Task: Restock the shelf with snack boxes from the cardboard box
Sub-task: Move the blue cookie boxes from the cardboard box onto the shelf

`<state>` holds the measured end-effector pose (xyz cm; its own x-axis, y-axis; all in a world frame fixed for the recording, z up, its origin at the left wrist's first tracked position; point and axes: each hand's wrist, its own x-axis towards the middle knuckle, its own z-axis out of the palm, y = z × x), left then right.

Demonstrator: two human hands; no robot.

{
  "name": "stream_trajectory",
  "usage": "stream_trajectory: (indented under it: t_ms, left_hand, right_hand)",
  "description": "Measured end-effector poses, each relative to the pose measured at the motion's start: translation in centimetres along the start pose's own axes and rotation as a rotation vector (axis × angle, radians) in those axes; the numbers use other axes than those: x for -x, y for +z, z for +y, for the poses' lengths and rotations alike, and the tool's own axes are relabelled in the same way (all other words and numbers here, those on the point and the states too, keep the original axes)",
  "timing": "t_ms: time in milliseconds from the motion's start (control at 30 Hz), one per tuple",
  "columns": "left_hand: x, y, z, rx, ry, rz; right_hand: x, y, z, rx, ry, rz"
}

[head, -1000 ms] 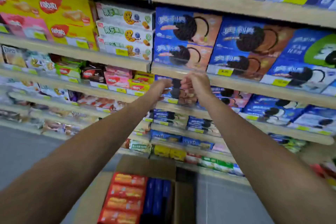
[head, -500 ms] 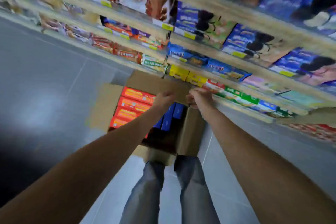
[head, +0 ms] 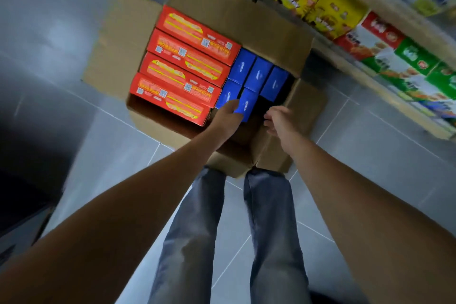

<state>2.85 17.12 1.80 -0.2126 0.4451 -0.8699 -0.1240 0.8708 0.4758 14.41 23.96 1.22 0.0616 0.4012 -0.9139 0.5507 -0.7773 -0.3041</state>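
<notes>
grey tiled floor (head: pixel 74 20) underneath, seen from straight above. standing on it, cardboard box (head: pixel 246 20) with all flaps folded open. inside, at the right part, blue snack boxes (head: pixel 259 74) standing on end in two rows; at the left part, four red snack boxes (head: pixel 187 57) lying side by side. left hand (head: pixel 225 118) reaching into the near row, fingers against the near blue box (head: pixel 246 103); cannot tell if closed round it, fingertips hidden. right hand (head: pixel 277 119) just beside, over the dark gap in the carton, fingers loosely curled, holding nothing. below the hands, legs in grey jeans (head: pixel 197 229). to the upper right, low shelf (head: pixel 365 81) with yellow boxes (head: pixel 313 0) and red and green packs, blurred.
</notes>
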Motion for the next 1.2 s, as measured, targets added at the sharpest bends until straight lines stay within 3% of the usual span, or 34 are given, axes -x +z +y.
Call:
stream_trajectory:
  t_ms: [433, 633, 700, 900, 1200]
  left_hand:
    - [-9.6, 2.9, -6.7, -0.183, 0.001, -0.097]
    - [-10.2, 2.8, -6.6, -0.149, -0.012, -0.198]
    - [-10.3, 2.8, -6.4, -0.190, 0.004, -0.161]
    - [-8.9, 1.8, -4.6, -0.190, 0.067, -0.007]
    - [-1.9, 0.4, 4.1, -0.325, 0.146, -0.121]
  right_hand:
    - [-11.1, 4.9, 4.8, 0.039, -0.021, -0.020]
    - [-12.4, 5.1, 6.0, 0.142, 0.005, 0.115]
    - [-12.6, 4.6, 5.8, 0.194, 0.001, 0.128]
    - [-10.6, 2.4, 5.3, 0.197, 0.010, 0.099]
    - [-0.9, -3.5, -0.1, 0.306, -0.068, -0.084]
